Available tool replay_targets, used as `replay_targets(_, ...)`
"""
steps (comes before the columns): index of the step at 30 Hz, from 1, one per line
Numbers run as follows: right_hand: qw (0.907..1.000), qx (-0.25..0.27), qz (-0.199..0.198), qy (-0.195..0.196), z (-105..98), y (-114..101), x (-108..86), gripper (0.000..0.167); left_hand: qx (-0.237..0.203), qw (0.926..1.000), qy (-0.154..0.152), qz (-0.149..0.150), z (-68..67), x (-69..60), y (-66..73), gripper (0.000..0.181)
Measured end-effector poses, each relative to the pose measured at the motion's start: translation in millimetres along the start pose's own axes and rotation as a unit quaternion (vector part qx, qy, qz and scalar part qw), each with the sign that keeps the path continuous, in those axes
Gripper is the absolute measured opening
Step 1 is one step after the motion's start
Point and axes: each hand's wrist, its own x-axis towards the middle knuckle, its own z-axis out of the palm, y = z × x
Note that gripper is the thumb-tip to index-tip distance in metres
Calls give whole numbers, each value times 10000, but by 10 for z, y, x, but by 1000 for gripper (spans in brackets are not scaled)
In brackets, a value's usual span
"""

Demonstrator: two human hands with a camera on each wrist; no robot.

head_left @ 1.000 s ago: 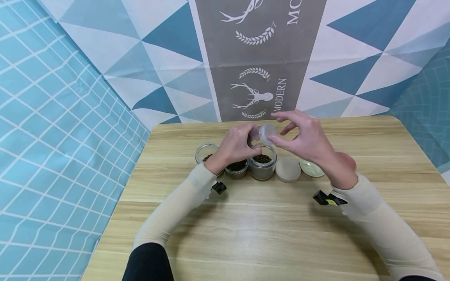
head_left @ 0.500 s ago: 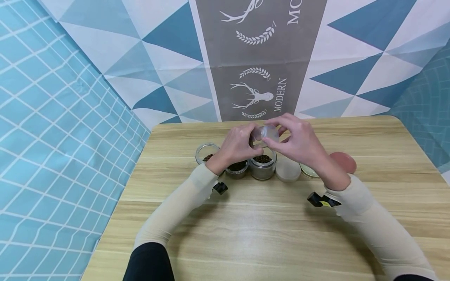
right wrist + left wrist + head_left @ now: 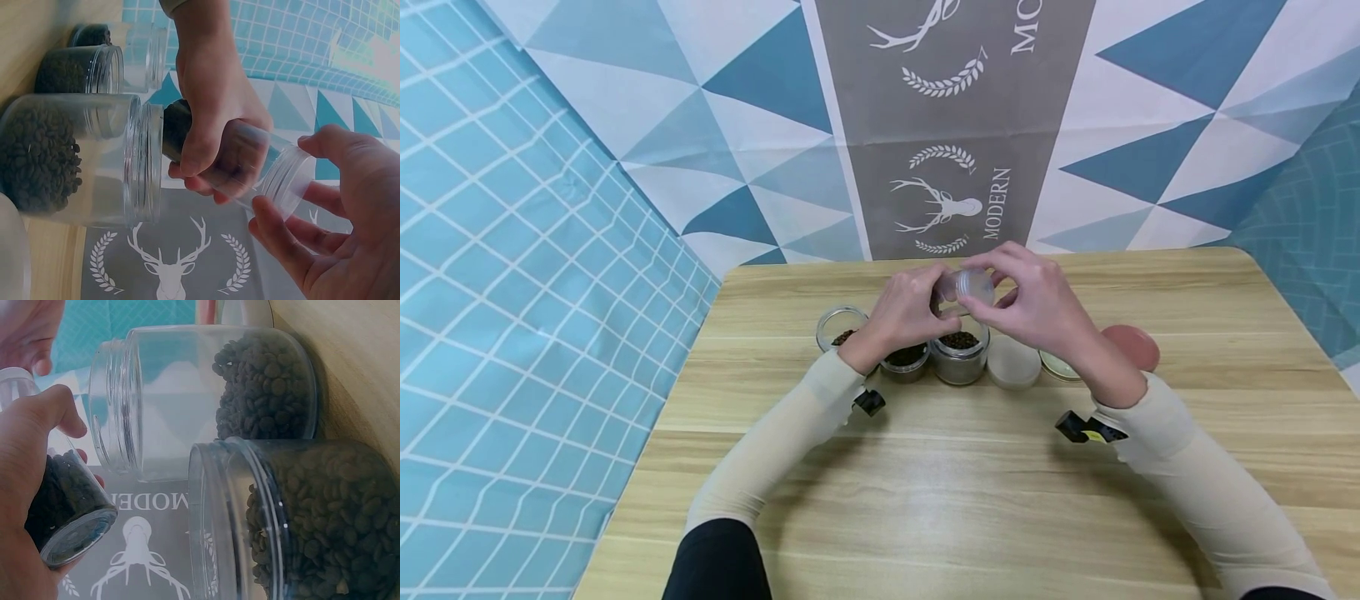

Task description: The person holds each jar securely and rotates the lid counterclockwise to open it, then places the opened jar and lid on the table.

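Note:
My left hand point(image 3: 904, 307) grips a small clear jar point(image 3: 70, 500) partly filled with dark beans or pellets, tilted above the table. At its mouth is a translucent screw lid point(image 3: 294, 181), which my right hand point(image 3: 1033, 298) holds between thumb and fingers. Below my hands stand wider glass jars without lids. The right one point(image 3: 957, 367) holds dark brown beans, the middle one point(image 3: 904, 372) has dark contents, and the left one point(image 3: 835, 319) is partly hidden by my left hand and wrist.
Right of the jars, a whitish lid point(image 3: 1013, 364) lies on the wooden table point(image 3: 970, 483). Beyond it are a pale green lid point(image 3: 1058, 367), partly covered by my right forearm, and a reddish disc point(image 3: 1132, 346). A patterned cloth wall point(image 3: 775, 158) rises behind the table.
My right hand has moved left and its fingers have come round the lid of the small jar. Over the last half second hardly anything differs. The left hand stays in place.

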Motion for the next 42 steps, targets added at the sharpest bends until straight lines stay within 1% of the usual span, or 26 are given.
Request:
replay_targets(3,9999,97,-90,-79,-5,-2,-10,36,-19,10000,8,5,1,-3,2,30)
replay_targets(5,9996,139,-220,-117,-6,2,-15,37,-57,10000,8,6,1,-6,3,28)
replay_targets(7,9990,123,-398,-132,-5,13,-19,38,-75,10000,9,-10,-2,-11,6,29)
replay_targets(11,9961,18,-876,-102,-2,45,-19,38,-90,9999,11,-45,-5,-18,5,32)
replay_targets(16,9894,-184,-1441,-44,2,76,-11,36,-69,10000,23,-51,5,-18,-14,33)
replay_targets(19,9850,-284,-1699,-36,11,97,-14,38,-55,10000,33,-45,4,-19,-18,32)
replay_targets(24,9766,-419,-2110,-65,34,120,-19,36,-97,9999,66,-64,-6,-23,-14,35)
replay_targets(26,9750,-412,-2181,-72,42,126,-20,36,-116,9999,85,-66,-5,-25,-15,36)
replay_targets(31,9758,-323,-2158,-112,47,132,-28,37,-134,9998,112,-62,0,-29,-17,36)
replay_targets(37,9758,-264,-2171,-80,42,139,-37,50,-159,9998,107,-37,1,-13,-21,36)
replay_targets(42,9786,-191,-2047,-115,11,154,-36,56,-188,9998,91,-38,-15,-3,-27,37)
